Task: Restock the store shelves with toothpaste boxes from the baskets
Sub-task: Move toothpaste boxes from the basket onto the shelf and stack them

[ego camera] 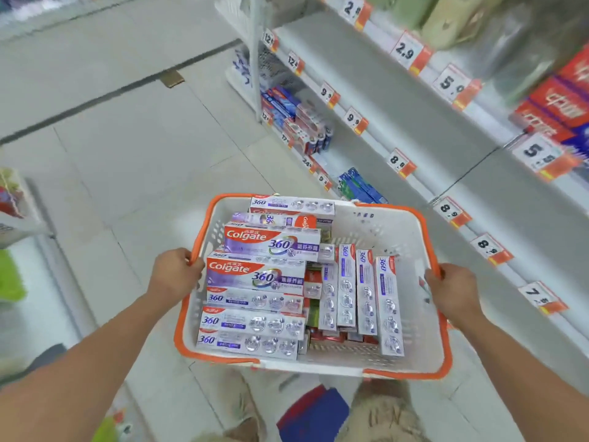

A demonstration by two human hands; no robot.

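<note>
A white basket [382, 231] with an orange rim hangs in the air in front of me, held level. My left hand [173, 272] grips its left rim and my right hand [452, 295] grips its right rim. Inside lie several white-and-purple Colgate 360 toothpaste boxes [258, 275] stacked flat on the left, and three more boxes [366, 291] standing on edge toward the right. Red boxes show underneath them. The store shelves [398, 100] run along the right, mostly bare, with orange-and-white price tags [401, 162] on their edges.
Blue and red toothpaste boxes [296, 119] sit on a lower shelf ahead. Red boxes [561, 103] fill an upper shelf at the right. The tiled floor [127, 138] stretches left. Another display [16, 218] stands at the left edge. A red-and-blue object [312, 413] lies by my feet.
</note>
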